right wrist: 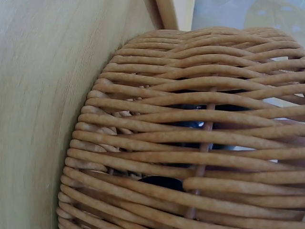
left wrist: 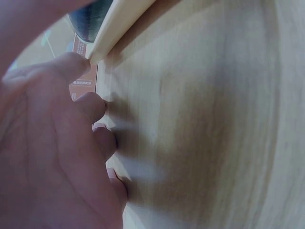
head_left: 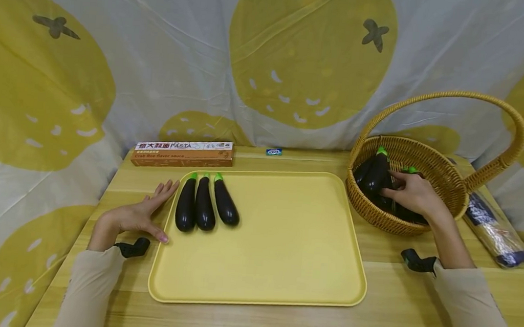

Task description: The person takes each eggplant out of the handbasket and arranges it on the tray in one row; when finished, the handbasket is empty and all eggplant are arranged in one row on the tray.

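Note:
Three dark eggplants with green tips lie side by side on the left part of a yellow tray (head_left: pixel 261 286); the middle eggplant (head_left: pixel 205 205) is one of them. My left hand (head_left: pixel 140 215) rests with spread fingers at the tray's left edge, and in the left wrist view the hand (left wrist: pixel 57 133) has its fingertips on the wood. My right hand (head_left: pixel 414 193) reaches into a wicker basket (head_left: pixel 386 222) and pinches a dark eggplant (head_left: pixel 376 175) between thumb and fingers. More eggplants lie beneath it. In the right wrist view the basket's weave (right wrist: pixel 190 129) hides most of that hand.
A pasta box (head_left: pixel 181 154) lies behind the tray at the left, with a small blue packet (head_left: pixel 273 152) to its right. The basket's tall handle (head_left: pixel 519 127) arches over it. Right of the basket lies a clear plastic package (head_left: pixel 497 231). A patterned cloth hangs behind the table.

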Demonstrator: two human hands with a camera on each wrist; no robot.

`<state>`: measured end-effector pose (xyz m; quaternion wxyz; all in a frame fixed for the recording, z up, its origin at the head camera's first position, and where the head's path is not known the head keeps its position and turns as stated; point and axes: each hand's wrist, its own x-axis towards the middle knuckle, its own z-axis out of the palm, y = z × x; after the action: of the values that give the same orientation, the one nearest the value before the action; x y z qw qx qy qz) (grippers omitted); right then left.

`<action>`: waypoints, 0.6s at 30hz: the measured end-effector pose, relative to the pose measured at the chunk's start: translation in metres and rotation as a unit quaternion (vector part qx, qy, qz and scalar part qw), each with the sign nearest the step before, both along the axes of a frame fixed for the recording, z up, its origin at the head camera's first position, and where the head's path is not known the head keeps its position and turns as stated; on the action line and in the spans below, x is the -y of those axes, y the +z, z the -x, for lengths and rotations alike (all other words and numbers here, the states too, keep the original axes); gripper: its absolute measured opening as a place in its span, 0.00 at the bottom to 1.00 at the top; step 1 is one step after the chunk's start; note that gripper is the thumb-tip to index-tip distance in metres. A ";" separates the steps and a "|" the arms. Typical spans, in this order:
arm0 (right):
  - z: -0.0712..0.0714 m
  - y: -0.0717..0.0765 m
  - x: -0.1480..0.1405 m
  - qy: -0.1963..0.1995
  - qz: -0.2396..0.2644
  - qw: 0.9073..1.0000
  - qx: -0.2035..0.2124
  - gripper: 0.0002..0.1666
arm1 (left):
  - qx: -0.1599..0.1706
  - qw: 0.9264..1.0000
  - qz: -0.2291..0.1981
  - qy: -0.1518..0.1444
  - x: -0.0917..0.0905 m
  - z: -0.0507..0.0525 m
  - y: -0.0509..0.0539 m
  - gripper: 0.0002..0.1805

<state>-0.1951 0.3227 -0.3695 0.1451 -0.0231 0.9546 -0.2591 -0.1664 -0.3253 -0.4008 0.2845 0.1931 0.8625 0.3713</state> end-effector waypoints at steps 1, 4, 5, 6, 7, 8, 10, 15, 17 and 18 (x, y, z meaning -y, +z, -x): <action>0.000 0.000 0.000 0.000 0.002 1.000 0.001 0.48 | 0.001 1.000 -0.001 0.001 0.000 0.000 0.000 0.79; 0.000 -0.001 0.000 -0.007 0.012 1.000 -0.001 0.48 | 0.005 1.000 -0.004 0.003 0.000 0.000 0.000 0.79; -0.001 -0.002 0.000 -0.008 0.014 1.000 -0.003 0.48 | 0.005 1.000 -0.005 0.004 0.000 0.000 0.000 0.79; -0.001 -0.002 0.000 -0.008 0.017 1.000 -0.006 0.47 | 0.006 1.000 -0.005 0.004 0.000 0.000 0.000 0.79; -0.001 -0.002 0.000 -0.008 0.019 1.000 -0.008 0.47 | 0.006 1.000 -0.006 0.004 0.000 0.000 0.000 0.79; -0.002 -0.002 -0.001 -0.009 0.021 1.000 -0.008 0.46 | 0.006 1.000 -0.006 0.004 0.000 0.000 0.000 0.79; -0.002 -0.002 -0.001 -0.013 0.028 1.000 -0.005 0.46 | 0.006 1.000 -0.007 0.004 0.000 0.000 -0.001 0.79; -0.004 0.000 -0.002 -0.043 0.053 0.998 0.014 0.48 | 0.005 1.000 -0.008 0.003 0.000 0.000 -0.001 0.79; -0.006 0.000 -0.003 -0.050 0.063 0.997 0.019 0.48 | 0.005 1.000 -0.008 0.003 0.000 0.000 -0.001 0.79; -0.006 0.001 -0.004 -0.053 0.068 0.996 0.021 0.49 | 0.005 1.000 -0.009 0.004 0.000 0.000 -0.001 0.79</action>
<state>-0.1887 0.3263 -0.3689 0.1495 0.0229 0.9313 -0.3312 -0.1664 -0.3254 -0.4022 0.2857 0.1906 0.8586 0.3806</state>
